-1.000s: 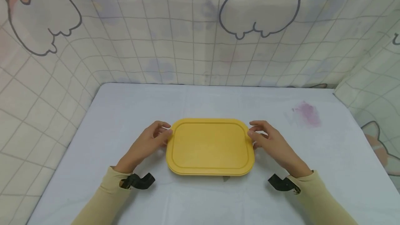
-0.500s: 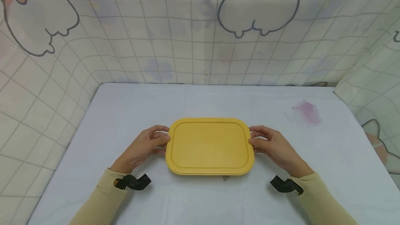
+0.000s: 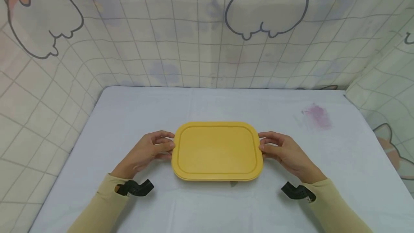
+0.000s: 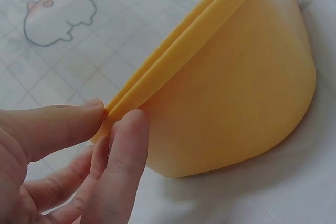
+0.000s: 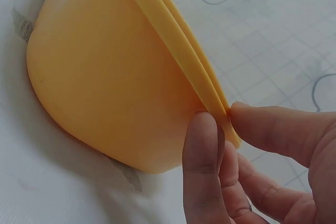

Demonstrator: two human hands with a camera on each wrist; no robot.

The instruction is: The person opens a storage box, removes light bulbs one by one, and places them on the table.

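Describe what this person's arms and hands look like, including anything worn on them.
The left sleeve and right sleeve are plain, pale yellow, and reach the wrists. A bent black piece juts inward at each cuff, left piece and right piece; what they are is unclear. The left hand and right hand wear no gloves.

Coloured plain yellow on both the lid and the box. White across the desk, smudged pinkish purple by the stain. Off-white on the cloth, ruled with grey grid lines and printed with orange-and-white cartoon animals outlined in dark grey. Pale yellow on the sleeves, black on the straps.
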